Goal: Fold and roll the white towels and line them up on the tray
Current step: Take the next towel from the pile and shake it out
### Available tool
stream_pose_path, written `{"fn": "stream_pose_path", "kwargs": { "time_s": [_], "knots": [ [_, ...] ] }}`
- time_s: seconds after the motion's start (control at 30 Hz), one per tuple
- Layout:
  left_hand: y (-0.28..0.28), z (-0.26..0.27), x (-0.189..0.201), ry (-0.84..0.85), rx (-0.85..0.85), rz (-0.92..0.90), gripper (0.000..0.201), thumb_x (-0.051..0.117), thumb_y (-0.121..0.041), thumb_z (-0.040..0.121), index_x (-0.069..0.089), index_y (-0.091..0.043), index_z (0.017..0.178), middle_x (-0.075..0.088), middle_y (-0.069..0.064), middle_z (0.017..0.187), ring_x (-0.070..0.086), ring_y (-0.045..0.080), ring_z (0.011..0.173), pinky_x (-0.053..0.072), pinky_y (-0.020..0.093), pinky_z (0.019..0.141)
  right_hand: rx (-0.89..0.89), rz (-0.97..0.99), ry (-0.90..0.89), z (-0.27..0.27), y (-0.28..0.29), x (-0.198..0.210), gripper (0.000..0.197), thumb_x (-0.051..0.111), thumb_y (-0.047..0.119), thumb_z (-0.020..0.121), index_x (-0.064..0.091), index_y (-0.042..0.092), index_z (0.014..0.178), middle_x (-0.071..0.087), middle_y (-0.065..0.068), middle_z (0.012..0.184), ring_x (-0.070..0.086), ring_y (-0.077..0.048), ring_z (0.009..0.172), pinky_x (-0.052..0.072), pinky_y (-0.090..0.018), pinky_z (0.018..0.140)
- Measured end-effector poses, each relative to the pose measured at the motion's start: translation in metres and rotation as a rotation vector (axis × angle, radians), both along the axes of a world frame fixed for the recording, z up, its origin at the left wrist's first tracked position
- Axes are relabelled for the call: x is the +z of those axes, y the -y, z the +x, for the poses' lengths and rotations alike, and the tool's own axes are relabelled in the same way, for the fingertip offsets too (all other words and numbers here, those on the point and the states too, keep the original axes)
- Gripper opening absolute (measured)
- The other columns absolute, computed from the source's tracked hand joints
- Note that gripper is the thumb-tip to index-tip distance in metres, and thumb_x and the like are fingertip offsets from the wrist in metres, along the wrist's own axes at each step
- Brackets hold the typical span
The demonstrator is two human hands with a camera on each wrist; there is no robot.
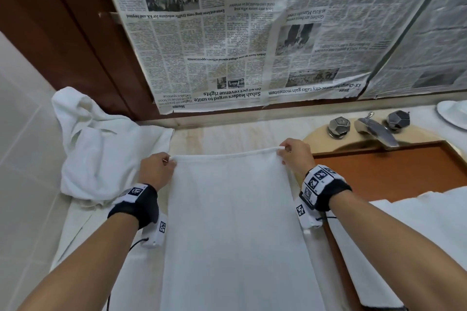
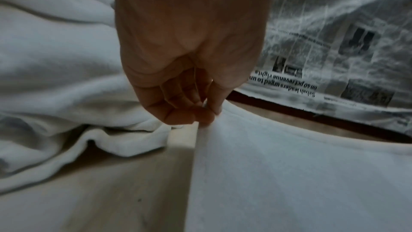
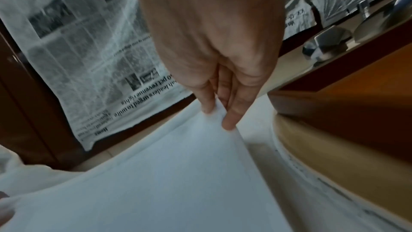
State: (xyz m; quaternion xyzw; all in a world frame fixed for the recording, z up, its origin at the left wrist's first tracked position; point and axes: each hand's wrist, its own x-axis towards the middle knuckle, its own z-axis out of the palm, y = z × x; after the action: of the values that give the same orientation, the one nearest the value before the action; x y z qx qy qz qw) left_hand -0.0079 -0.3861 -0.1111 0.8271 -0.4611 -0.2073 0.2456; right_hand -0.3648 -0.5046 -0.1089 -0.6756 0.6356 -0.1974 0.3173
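Note:
A long white towel (image 1: pixel 232 230) lies flat and lengthwise on the pale counter (image 1: pixel 222 136), running toward me. My left hand (image 1: pixel 158 170) pinches its far left corner, thumb against curled fingers (image 2: pixel 200 114), the towel (image 2: pixel 289 174) spreading below. My right hand (image 1: pixel 294 156) pinches the far right corner between thumb and fingers (image 3: pixel 231 115), with the towel (image 3: pixel 156 183) stretched out beneath. The far edge is pulled taut between both hands. A brown tray (image 1: pixel 389 169) sits over the basin at right.
A crumpled heap of white towels (image 1: pixel 98 149) sits at the left against the tiled wall. More white cloth (image 1: pixel 409 235) lies at the right over the tray's near part. Tap and two metal knobs (image 1: pixel 369 129) stand behind. Newspaper (image 1: pixel 252 33) covers the wall behind.

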Motion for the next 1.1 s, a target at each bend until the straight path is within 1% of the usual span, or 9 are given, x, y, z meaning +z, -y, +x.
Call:
{"fn": "stream_pose_path", "kwargs": {
  "time_s": [0.17,0.27,0.37,0.5,0.63,0.73,0.8,0.9,1.1],
  "knots": [
    [0.032,0.008,-0.026,0.055,0.023,0.163,0.022,0.052,-0.027,0.096,0.053,-0.017,0.076,0.062,0.007,0.083,0.054,0.029,0.083,0.038,0.031,0.071,-0.024,0.019,-0.041,0.014,0.031,-0.026,0.009,0.062,0.011,0.091,0.065,0.016,0.084,0.067,-0.008,0.078,0.063,-0.032,0.090,0.053,-0.039,0.085],
    [0.037,0.011,-0.045,0.021,0.079,0.177,0.016,0.054,-0.026,0.095,0.059,-0.013,0.086,0.066,0.011,0.095,0.056,0.031,0.089,0.041,0.032,0.074,-0.027,0.043,-0.069,0.023,0.041,-0.040,0.011,0.059,0.010,0.093,0.062,0.018,0.086,0.063,-0.007,0.084,0.059,-0.031,0.093,0.045,-0.030,0.077],
    [0.033,0.006,-0.054,0.013,0.095,0.115,0.017,0.056,-0.022,0.096,0.059,-0.006,0.098,0.062,0.013,0.095,0.056,0.033,0.092,0.039,0.033,0.075,-0.030,0.047,-0.101,0.031,0.040,-0.046,0.016,0.052,0.007,0.095,0.064,0.008,0.105,0.062,-0.012,0.096,0.058,-0.033,0.099,0.039,-0.029,0.075],
    [0.008,-0.005,-0.058,0.030,0.009,-0.057,0.043,0.065,-0.022,0.094,0.052,0.000,0.129,0.046,0.020,0.129,0.055,0.038,0.109,0.044,0.041,0.097,0.092,-0.095,-0.201,0.036,0.003,-0.042,0.051,0.054,0.006,0.095,0.040,0.003,0.144,0.042,-0.019,0.142,0.038,-0.037,0.131,0.037,-0.042,0.103],
    [-0.033,-0.030,-0.065,0.106,-0.154,0.019,0.056,0.057,-0.040,0.096,0.047,-0.010,0.142,0.041,0.010,0.149,0.040,0.032,0.134,0.035,0.047,0.110,0.307,-0.079,-0.306,0.034,-0.056,-0.049,0.062,0.045,0.032,0.102,0.023,0.010,0.155,0.019,-0.008,0.163,0.017,-0.026,0.150,0.019,-0.041,0.121],
    [-0.047,-0.050,-0.074,0.238,-0.250,0.171,0.079,0.022,-0.066,0.091,0.031,-0.020,0.154,0.021,0.003,0.164,0.019,0.025,0.150,0.023,0.051,0.116,0.397,0.065,-0.432,0.038,-0.071,-0.061,0.067,0.028,0.049,0.105,0.003,0.017,0.159,-0.006,0.002,0.166,-0.007,-0.018,0.153,0.002,-0.039,0.123],
    [-0.042,-0.058,-0.077,0.267,-0.254,0.247,0.082,0.010,-0.066,0.091,0.015,-0.021,0.158,0.004,0.000,0.167,0.003,0.022,0.153,0.013,0.053,0.119,0.422,0.081,-0.510,0.041,-0.069,-0.066,0.068,0.020,0.051,0.105,-0.006,0.017,0.158,-0.016,0.002,0.165,-0.014,-0.018,0.152,-0.005,-0.039,0.122],
    [-0.030,-0.063,-0.080,0.288,-0.247,0.326,0.072,0.013,-0.060,0.101,-0.006,-0.022,0.159,-0.017,-0.003,0.166,-0.014,0.018,0.152,-0.003,0.056,0.120,0.419,0.074,-0.552,0.044,-0.059,-0.071,0.068,0.015,0.052,0.104,-0.011,0.018,0.157,-0.021,0.003,0.163,-0.018,-0.017,0.151,-0.009,-0.040,0.121],
    [0.003,-0.051,-0.079,0.302,-0.267,0.361,0.072,0.012,-0.059,0.101,-0.012,-0.022,0.158,-0.022,-0.004,0.164,-0.019,0.016,0.151,-0.008,0.056,0.121,0.389,0.064,-0.532,0.054,-0.035,-0.076,0.067,0.011,0.053,0.104,-0.011,0.019,0.157,-0.022,0.004,0.163,-0.019,-0.016,0.150,-0.012,-0.039,0.120]
  ]
}}
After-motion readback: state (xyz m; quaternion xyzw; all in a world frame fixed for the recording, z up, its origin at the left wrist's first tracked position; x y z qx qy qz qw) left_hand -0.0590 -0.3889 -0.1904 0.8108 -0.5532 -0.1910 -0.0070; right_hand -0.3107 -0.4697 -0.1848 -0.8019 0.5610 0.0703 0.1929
